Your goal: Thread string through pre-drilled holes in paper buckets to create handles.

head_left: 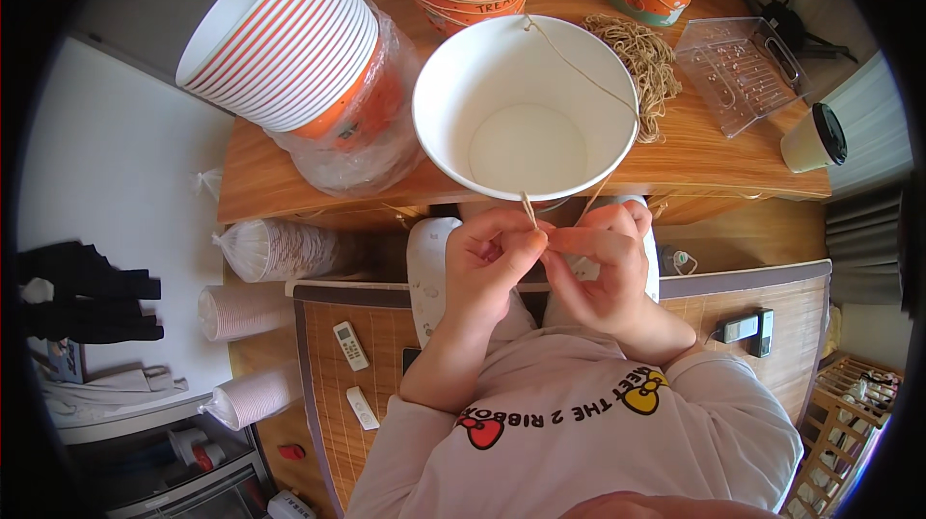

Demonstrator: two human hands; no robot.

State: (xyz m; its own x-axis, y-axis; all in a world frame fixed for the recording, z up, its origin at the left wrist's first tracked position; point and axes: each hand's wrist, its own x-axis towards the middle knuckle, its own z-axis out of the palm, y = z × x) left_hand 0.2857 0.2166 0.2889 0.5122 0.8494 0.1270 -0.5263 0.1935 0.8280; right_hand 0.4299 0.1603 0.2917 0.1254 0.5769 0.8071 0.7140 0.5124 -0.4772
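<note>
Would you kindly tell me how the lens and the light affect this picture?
Head view: fisheye distortion bows the table edge, and the corners go black; head view: bright highlights sit on the plastic wrap, with soft shading inside the white bucket; head view: left hand and right hand look fairly clear, but the cord between fingertips is hard to make out.

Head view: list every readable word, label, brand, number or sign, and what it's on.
Wording not copied; locations only.
Orange bucket stack, top centre: dark lettering, readable.
Pale shirt: dark lettering between red and yellow bow prints, readable.
Remote control with many buttons: marks too small to read.
Blue box, far left: too blurred to read.
Open white bucket, centre: none on its visible inside.
</note>
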